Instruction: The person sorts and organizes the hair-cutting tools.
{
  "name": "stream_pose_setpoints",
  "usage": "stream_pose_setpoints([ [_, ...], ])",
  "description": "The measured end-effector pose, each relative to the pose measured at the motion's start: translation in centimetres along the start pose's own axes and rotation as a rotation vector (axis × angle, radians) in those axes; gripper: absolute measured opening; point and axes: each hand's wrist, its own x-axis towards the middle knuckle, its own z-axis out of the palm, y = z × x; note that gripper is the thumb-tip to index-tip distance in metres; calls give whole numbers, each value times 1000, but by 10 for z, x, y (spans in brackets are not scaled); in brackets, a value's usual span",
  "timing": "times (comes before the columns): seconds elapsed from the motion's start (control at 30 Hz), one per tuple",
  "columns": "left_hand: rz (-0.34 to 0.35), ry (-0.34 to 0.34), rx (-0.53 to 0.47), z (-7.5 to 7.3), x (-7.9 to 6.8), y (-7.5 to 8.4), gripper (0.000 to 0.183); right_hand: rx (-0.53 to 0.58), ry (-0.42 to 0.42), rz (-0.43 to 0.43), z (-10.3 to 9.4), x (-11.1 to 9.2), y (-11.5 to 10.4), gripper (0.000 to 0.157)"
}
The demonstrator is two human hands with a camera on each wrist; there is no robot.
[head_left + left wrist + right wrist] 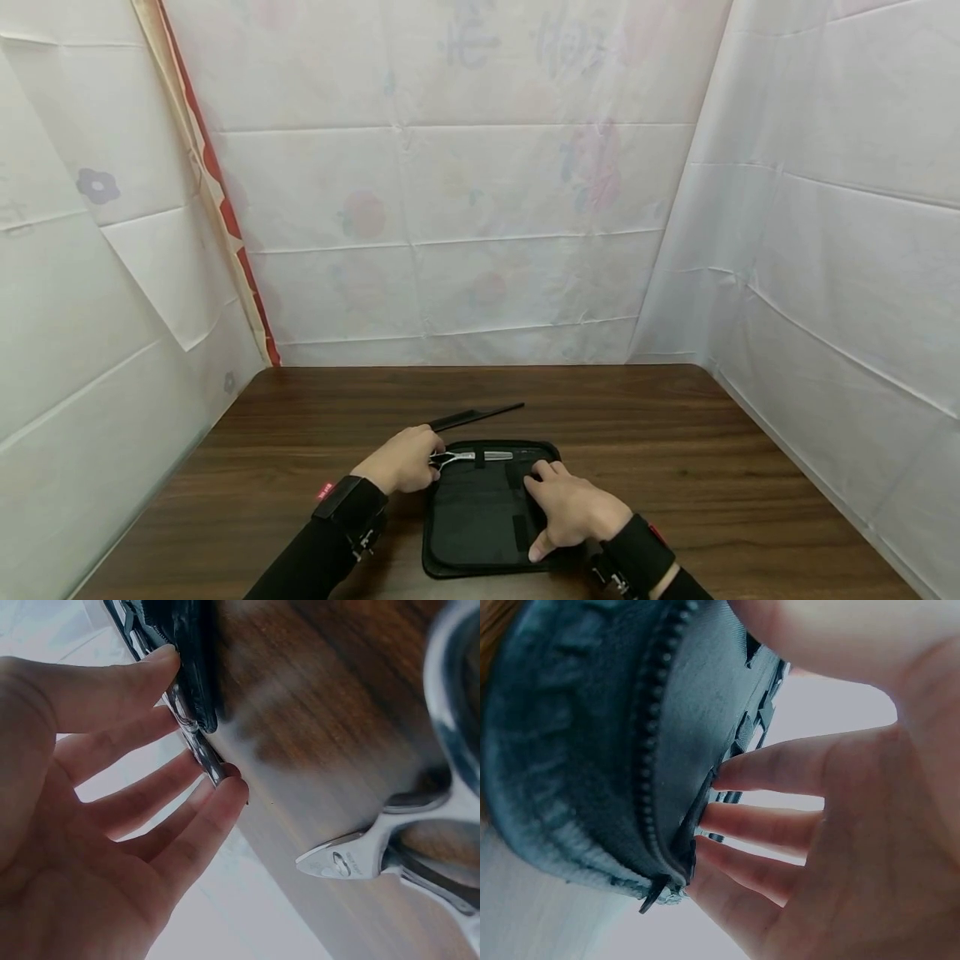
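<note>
A black zip case [480, 525] lies open on the table, its inner panel fitted with elastic straps. Silver scissors [491, 456] lie across its upper part under a strap, handles toward the left. My left hand [405, 460] is at those handles by the case's left edge. In the left wrist view, its thumb and fingers pinch the shiny handle [204, 754] beside the case's edge. My right hand [573, 506] rests on the case's right side, fingers spread. Its nearly straight fingertips touch the inner edge near the zipper [651, 727] in the right wrist view.
Behind the case lies a black comb [480, 415], partly hidden by my left hand. Silver short-bladed clippers [341, 859] with looped handles show on the wood in the left wrist view. White sheets [450, 283] wall the brown table [637, 417] on three sides.
</note>
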Motion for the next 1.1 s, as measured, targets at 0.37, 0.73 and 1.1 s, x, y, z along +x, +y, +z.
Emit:
stream_pose_setpoints([
  [0.37,0,-4,-19,1,3,-3,27,-3,9,3,0,0,0,93],
  [0.73,3,5,-29,2,1,-1,27,-3,8,-7,-1,-1,-2,91],
  [1.1,2,7,-14,3,0,1,26,1,2,-6,-1,-1,-3,91],
])
